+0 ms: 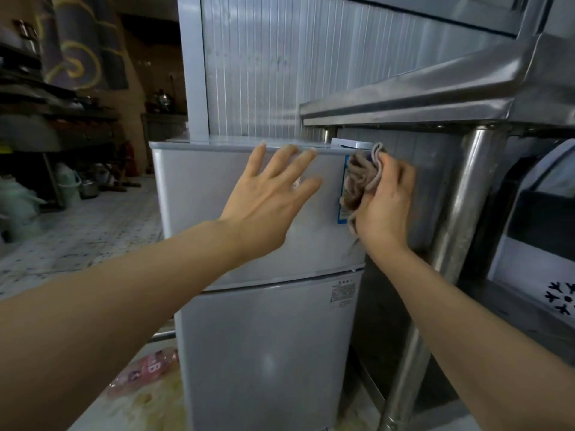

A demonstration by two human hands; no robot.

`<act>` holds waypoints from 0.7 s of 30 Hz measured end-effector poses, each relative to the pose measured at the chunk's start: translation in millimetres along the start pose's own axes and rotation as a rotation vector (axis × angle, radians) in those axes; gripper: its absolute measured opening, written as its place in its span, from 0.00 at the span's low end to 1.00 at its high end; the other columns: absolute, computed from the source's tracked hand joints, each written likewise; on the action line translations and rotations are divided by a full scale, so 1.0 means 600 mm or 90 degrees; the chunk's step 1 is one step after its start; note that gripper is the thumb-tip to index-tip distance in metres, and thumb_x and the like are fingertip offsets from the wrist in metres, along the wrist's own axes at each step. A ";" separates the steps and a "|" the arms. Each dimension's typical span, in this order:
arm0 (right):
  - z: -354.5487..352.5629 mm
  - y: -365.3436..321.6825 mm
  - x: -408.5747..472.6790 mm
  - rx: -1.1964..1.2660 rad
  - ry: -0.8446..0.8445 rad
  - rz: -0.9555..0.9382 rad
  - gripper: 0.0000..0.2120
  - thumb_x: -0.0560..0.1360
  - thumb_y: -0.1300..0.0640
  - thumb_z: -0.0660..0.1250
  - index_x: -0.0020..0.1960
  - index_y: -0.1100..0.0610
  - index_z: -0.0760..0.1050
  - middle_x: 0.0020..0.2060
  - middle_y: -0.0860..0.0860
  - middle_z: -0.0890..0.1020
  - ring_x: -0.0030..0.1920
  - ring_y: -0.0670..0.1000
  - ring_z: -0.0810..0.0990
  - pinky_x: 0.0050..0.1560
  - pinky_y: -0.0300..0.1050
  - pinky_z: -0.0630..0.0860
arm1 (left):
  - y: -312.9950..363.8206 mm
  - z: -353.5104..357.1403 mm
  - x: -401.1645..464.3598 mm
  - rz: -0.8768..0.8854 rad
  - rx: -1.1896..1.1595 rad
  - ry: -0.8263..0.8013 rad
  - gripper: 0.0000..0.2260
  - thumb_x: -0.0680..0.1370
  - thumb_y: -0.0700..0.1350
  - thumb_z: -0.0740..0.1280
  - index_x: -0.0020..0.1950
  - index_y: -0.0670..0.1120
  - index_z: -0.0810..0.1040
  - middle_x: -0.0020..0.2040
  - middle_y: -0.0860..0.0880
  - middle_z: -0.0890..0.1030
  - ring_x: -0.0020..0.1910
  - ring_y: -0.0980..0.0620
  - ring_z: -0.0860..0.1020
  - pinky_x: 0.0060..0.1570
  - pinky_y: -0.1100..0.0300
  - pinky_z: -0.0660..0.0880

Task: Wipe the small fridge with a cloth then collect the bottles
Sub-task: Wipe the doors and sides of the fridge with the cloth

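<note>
The small silver two-door fridge (199,194) stands in the middle of the head view. My right hand (385,206) grips a bunched brown cloth (357,178) against the upper door's right edge, over a blue sticker. My left hand (267,197) is spread flat with straight fingers in front of the upper door, fingertips near its top edge. A clear plastic bottle with a pink label (146,373) lies on the floor at the fridge's lower left.
A steel table frame with a thick leg (460,213) presses close on the fridge's right. A white appliance with a snowflake mark (547,259) sits further right. Shelves, pots and buckets (68,181) line the left side across a tiled floor.
</note>
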State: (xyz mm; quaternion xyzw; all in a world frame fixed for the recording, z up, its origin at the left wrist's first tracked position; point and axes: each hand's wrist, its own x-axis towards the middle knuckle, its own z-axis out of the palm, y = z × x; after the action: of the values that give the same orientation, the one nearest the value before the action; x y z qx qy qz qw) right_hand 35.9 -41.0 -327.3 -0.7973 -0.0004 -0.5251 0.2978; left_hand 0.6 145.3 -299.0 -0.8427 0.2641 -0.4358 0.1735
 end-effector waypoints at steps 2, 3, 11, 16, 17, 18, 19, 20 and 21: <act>0.029 0.008 -0.011 -0.122 -0.036 -0.027 0.32 0.74 0.63 0.67 0.74 0.56 0.59 0.73 0.57 0.61 0.69 0.58 0.63 0.61 0.51 0.71 | -0.003 0.013 0.016 -0.029 0.008 -0.002 0.31 0.69 0.39 0.66 0.71 0.50 0.61 0.77 0.43 0.48 0.75 0.41 0.47 0.70 0.39 0.42; 0.039 0.015 -0.021 -0.170 -0.037 -0.042 0.34 0.73 0.63 0.68 0.75 0.58 0.57 0.74 0.57 0.60 0.71 0.59 0.60 0.63 0.50 0.69 | -0.003 0.021 0.021 -0.040 0.011 -0.006 0.32 0.69 0.39 0.66 0.71 0.50 0.60 0.77 0.42 0.46 0.75 0.41 0.46 0.70 0.38 0.42; 0.051 0.090 -0.138 -0.204 -0.165 -0.031 0.37 0.69 0.66 0.71 0.74 0.66 0.58 0.71 0.64 0.64 0.69 0.63 0.65 0.59 0.54 0.77 | 0.004 0.051 0.016 -0.073 -0.002 0.019 0.33 0.68 0.39 0.66 0.72 0.49 0.60 0.78 0.42 0.46 0.75 0.40 0.45 0.70 0.37 0.45; 0.031 0.110 -0.157 -0.237 -0.247 -0.013 0.33 0.77 0.60 0.65 0.76 0.62 0.52 0.73 0.60 0.59 0.69 0.58 0.65 0.61 0.47 0.74 | 0.012 0.044 -0.011 -0.072 -0.016 -0.009 0.33 0.68 0.36 0.65 0.72 0.47 0.61 0.78 0.43 0.43 0.76 0.42 0.42 0.70 0.38 0.45; 0.024 0.112 -0.157 -0.231 -0.271 0.022 0.29 0.78 0.57 0.63 0.75 0.59 0.55 0.72 0.59 0.62 0.66 0.56 0.69 0.60 0.47 0.75 | 0.013 0.044 -0.023 -0.064 -0.004 -0.018 0.34 0.67 0.35 0.67 0.72 0.47 0.63 0.78 0.42 0.44 0.76 0.41 0.43 0.70 0.37 0.46; 0.014 0.107 -0.153 -0.199 -0.272 0.055 0.21 0.80 0.54 0.60 0.71 0.54 0.60 0.68 0.57 0.68 0.60 0.54 0.75 0.55 0.49 0.78 | 0.014 0.044 -0.036 -0.056 0.011 -0.031 0.34 0.66 0.35 0.68 0.71 0.47 0.64 0.78 0.41 0.46 0.76 0.41 0.44 0.70 0.37 0.47; 0.002 0.095 -0.148 -0.129 -0.240 0.083 0.14 0.81 0.51 0.57 0.66 0.49 0.64 0.61 0.55 0.74 0.51 0.52 0.79 0.47 0.52 0.80 | 0.015 0.044 -0.050 -0.046 0.029 -0.045 0.35 0.64 0.35 0.69 0.71 0.47 0.65 0.78 0.41 0.47 0.76 0.40 0.46 0.70 0.37 0.48; -0.006 0.082 -0.141 -0.067 -0.175 0.101 0.10 0.81 0.50 0.56 0.61 0.47 0.65 0.56 0.53 0.77 0.45 0.51 0.80 0.40 0.51 0.79 | 0.016 0.045 -0.065 -0.037 0.048 -0.060 0.36 0.63 0.36 0.70 0.70 0.47 0.66 0.78 0.40 0.48 0.75 0.39 0.48 0.69 0.36 0.49; -0.008 0.067 -0.129 -0.013 -0.115 0.101 0.08 0.80 0.50 0.57 0.59 0.47 0.66 0.53 0.52 0.78 0.43 0.50 0.80 0.35 0.47 0.76 | 0.016 0.046 -0.078 -0.032 0.067 -0.075 0.37 0.61 0.36 0.71 0.70 0.47 0.67 0.77 0.40 0.49 0.75 0.39 0.48 0.69 0.36 0.49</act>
State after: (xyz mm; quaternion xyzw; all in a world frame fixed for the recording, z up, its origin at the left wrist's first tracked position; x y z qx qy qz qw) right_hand 9.9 -52.0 -409.8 -0.8417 0.0414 -0.4259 0.3292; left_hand -1.7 166.9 -349.6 -0.8629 0.2088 -0.4031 0.2221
